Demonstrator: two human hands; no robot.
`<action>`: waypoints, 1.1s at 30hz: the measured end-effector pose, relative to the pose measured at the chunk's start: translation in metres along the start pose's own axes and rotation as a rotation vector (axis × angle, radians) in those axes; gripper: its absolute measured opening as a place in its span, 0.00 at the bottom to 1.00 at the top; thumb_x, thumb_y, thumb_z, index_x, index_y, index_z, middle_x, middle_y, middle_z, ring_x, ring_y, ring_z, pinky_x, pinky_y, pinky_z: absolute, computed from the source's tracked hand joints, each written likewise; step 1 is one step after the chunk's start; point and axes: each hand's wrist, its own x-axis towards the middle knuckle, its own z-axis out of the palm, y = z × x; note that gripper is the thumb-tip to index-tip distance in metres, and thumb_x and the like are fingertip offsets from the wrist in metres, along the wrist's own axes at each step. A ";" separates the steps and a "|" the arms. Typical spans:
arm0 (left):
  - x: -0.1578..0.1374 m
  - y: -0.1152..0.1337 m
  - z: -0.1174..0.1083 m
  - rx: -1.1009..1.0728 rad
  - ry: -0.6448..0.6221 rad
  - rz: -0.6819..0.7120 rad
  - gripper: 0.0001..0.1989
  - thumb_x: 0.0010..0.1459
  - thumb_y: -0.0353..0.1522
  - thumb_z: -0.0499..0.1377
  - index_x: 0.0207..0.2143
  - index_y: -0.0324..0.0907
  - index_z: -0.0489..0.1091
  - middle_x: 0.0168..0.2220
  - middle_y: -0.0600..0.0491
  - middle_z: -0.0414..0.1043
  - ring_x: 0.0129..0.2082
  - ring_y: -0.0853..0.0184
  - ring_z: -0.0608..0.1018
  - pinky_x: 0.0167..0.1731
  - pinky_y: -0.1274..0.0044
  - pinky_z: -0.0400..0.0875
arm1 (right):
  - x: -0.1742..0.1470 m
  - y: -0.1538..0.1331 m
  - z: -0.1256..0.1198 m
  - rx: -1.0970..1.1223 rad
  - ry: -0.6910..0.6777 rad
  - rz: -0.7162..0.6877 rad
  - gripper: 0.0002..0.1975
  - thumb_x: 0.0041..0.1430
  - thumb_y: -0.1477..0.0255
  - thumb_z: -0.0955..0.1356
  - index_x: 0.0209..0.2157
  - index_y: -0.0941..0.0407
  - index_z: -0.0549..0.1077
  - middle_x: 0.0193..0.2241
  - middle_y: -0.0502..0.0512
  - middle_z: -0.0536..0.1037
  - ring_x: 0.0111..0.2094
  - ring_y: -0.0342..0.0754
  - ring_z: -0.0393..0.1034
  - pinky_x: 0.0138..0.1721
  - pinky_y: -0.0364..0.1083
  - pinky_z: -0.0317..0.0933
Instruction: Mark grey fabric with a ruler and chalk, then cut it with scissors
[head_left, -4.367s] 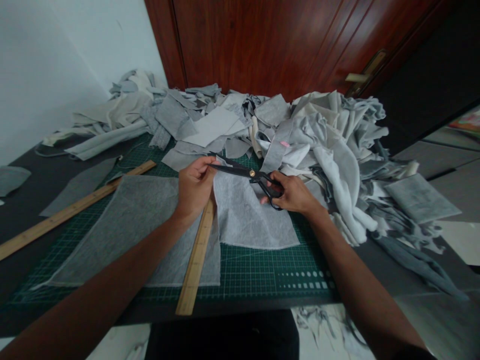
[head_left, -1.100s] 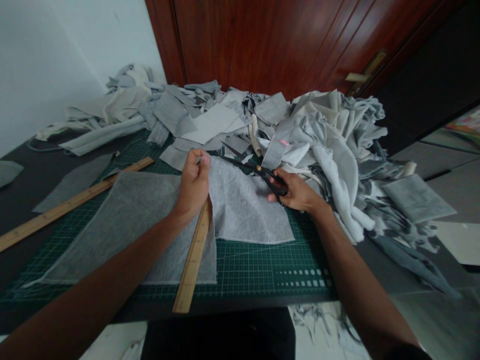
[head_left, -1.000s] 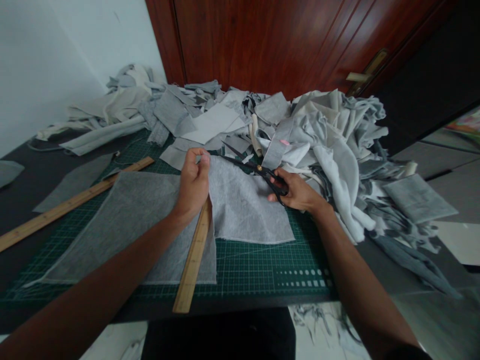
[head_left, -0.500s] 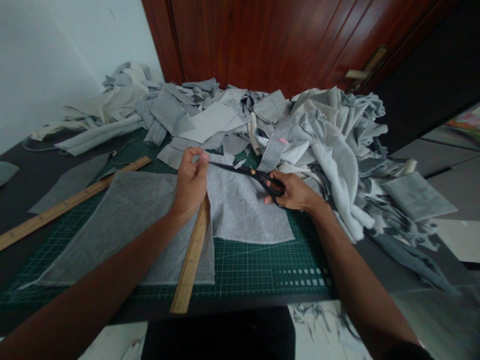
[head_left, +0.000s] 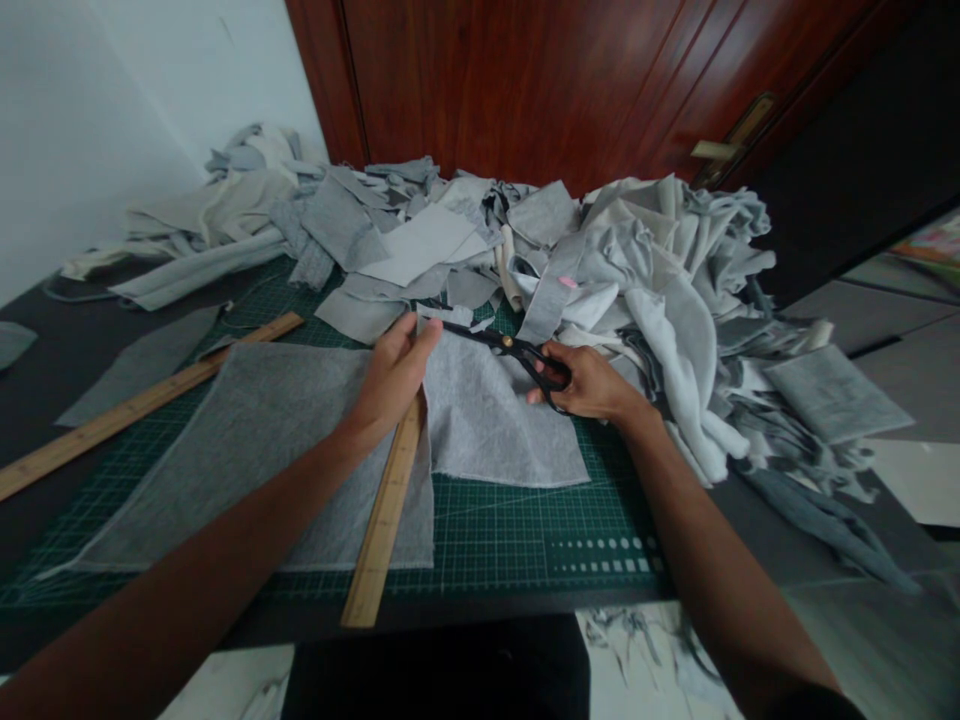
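My right hand (head_left: 589, 380) is wrapped round the handles of black scissors (head_left: 508, 342), whose blades point left along the top edge of a grey fabric piece (head_left: 502, 420). Pinched between thumb and fingers, that fabric's upper left edge is in my left hand (head_left: 397, 372), close to the blade tips. A narrow strip of cloth (head_left: 450, 314) lies just beyond the blades. Under my left hand, a wooden ruler (head_left: 386, 520) rests on a larger grey fabric piece (head_left: 300, 420); its upper end is hidden.
A green cutting mat (head_left: 495, 540) covers much of the dark table. Another wooden ruler (head_left: 150, 405) lies at the left. Grey and white scraps (head_left: 420, 245) are heaped along the back, with a taller cloth pile (head_left: 660, 270) at the right. Behind stands a wooden door (head_left: 525, 90).
My left hand has shifted slightly right and down, its fingers now pinching nearer the scissors. The strip beyond the blades has shifted a little. My right hand stays almost in place.
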 end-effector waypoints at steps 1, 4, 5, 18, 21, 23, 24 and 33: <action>-0.001 0.004 0.000 0.015 -0.029 -0.001 0.24 0.63 0.55 0.63 0.30 0.44 0.72 0.24 0.56 0.65 0.24 0.67 0.70 0.23 0.77 0.67 | 0.000 0.000 0.000 0.001 0.000 0.004 0.23 0.54 0.51 0.75 0.34 0.53 0.65 0.22 0.43 0.63 0.23 0.42 0.55 0.28 0.45 0.46; -0.004 0.012 0.001 0.036 -0.100 -0.015 0.23 0.64 0.54 0.62 0.30 0.44 0.72 0.23 0.57 0.65 0.22 0.69 0.67 0.21 0.77 0.64 | 0.000 0.000 0.000 0.010 0.003 0.013 0.23 0.55 0.51 0.75 0.34 0.53 0.66 0.22 0.43 0.63 0.23 0.42 0.55 0.28 0.45 0.46; -0.004 0.014 0.002 0.033 -0.114 -0.024 0.23 0.63 0.54 0.63 0.30 0.44 0.72 0.22 0.57 0.66 0.21 0.69 0.67 0.21 0.78 0.63 | 0.000 0.000 0.000 0.012 0.005 0.017 0.23 0.55 0.51 0.75 0.34 0.53 0.66 0.22 0.43 0.63 0.23 0.42 0.55 0.28 0.45 0.46; -0.002 0.007 -0.002 0.139 -0.097 -0.027 0.18 0.62 0.46 0.63 0.28 0.42 0.72 0.22 0.57 0.67 0.21 0.70 0.67 0.21 0.79 0.59 | -0.002 -0.003 -0.006 0.023 -0.034 -0.002 0.21 0.55 0.54 0.76 0.33 0.54 0.67 0.22 0.43 0.62 0.24 0.42 0.54 0.29 0.44 0.46; -0.002 0.006 -0.003 0.195 -0.107 -0.039 0.17 0.62 0.45 0.62 0.29 0.41 0.72 0.23 0.57 0.68 0.22 0.70 0.67 0.22 0.79 0.60 | -0.003 -0.004 -0.008 0.027 -0.047 0.004 0.22 0.55 0.53 0.76 0.33 0.54 0.67 0.22 0.43 0.62 0.23 0.42 0.54 0.29 0.44 0.46; -0.002 0.005 -0.005 0.225 -0.108 -0.037 0.17 0.62 0.44 0.61 0.28 0.41 0.71 0.23 0.57 0.68 0.22 0.70 0.67 0.23 0.79 0.60 | -0.003 -0.004 -0.009 0.029 -0.052 -0.007 0.22 0.54 0.52 0.76 0.33 0.54 0.68 0.22 0.43 0.62 0.23 0.42 0.55 0.29 0.44 0.46; -0.002 0.005 -0.005 0.237 -0.108 -0.032 0.16 0.62 0.43 0.61 0.27 0.41 0.71 0.22 0.57 0.67 0.22 0.70 0.67 0.22 0.79 0.60 | -0.002 -0.004 -0.009 0.031 -0.054 -0.015 0.22 0.54 0.52 0.76 0.33 0.54 0.68 0.22 0.43 0.62 0.23 0.42 0.55 0.29 0.44 0.46; 0.000 0.001 -0.007 0.286 -0.108 0.015 0.19 0.62 0.39 0.61 0.21 0.43 0.63 0.18 0.60 0.58 0.18 0.72 0.60 0.20 0.78 0.52 | -0.003 -0.005 -0.009 -0.002 -0.034 -0.030 0.22 0.55 0.53 0.75 0.32 0.54 0.68 0.22 0.43 0.63 0.23 0.42 0.55 0.30 0.44 0.46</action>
